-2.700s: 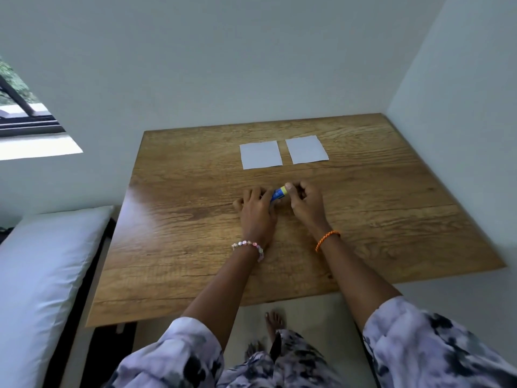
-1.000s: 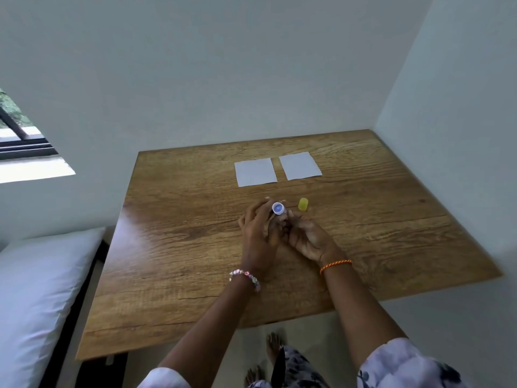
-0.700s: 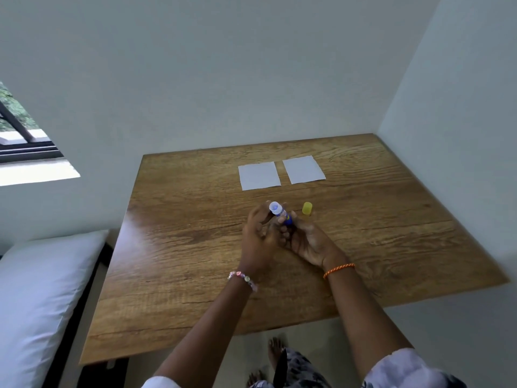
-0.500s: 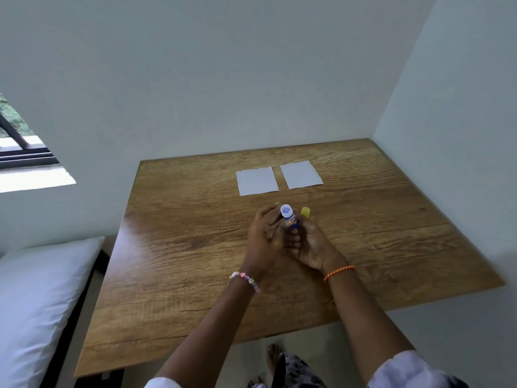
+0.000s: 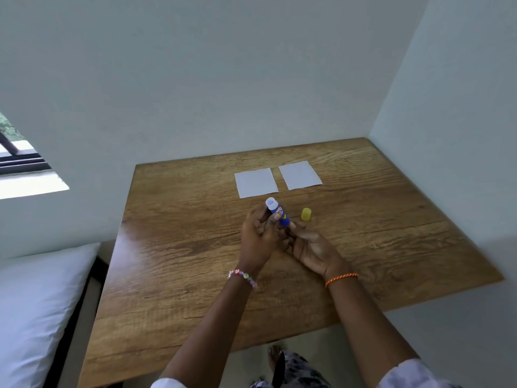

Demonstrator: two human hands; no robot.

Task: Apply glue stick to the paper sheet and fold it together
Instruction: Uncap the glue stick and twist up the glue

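Filling most of the room's corner is a square wooden table with a strong brown grain (image 5: 179,275), its far edge and right edge pushed against pale walls. A white pillow on a bed (image 5: 33,309) lies off the table's left edge, and a window with a dark frame (image 5: 19,161) shows in the left wall.

Near the far edge, right of the middle, two small white square paper sheets (image 5: 256,182) lie flat side by side, close but not touching, the right one (image 5: 300,175) slightly nearer the far right corner.

Above the middle of the table the person's two hands meet around a blue glue stick with a white open top (image 5: 277,213). The left hand (image 5: 258,239), with a beaded bracelet at the wrist, has its fingers curled round the tube's upper body. The right hand (image 5: 310,246), wearing an orange cord bracelet, lies palm up with its fingertips pinching the tube's lower end. The stick tilts with its white mouth pointing toward the far edge, just short of the left sheet.

A small yellow cap (image 5: 306,214) stands on the tabletop just beyond the right hand's fingers, apart from the stick and nearer than the sheets.
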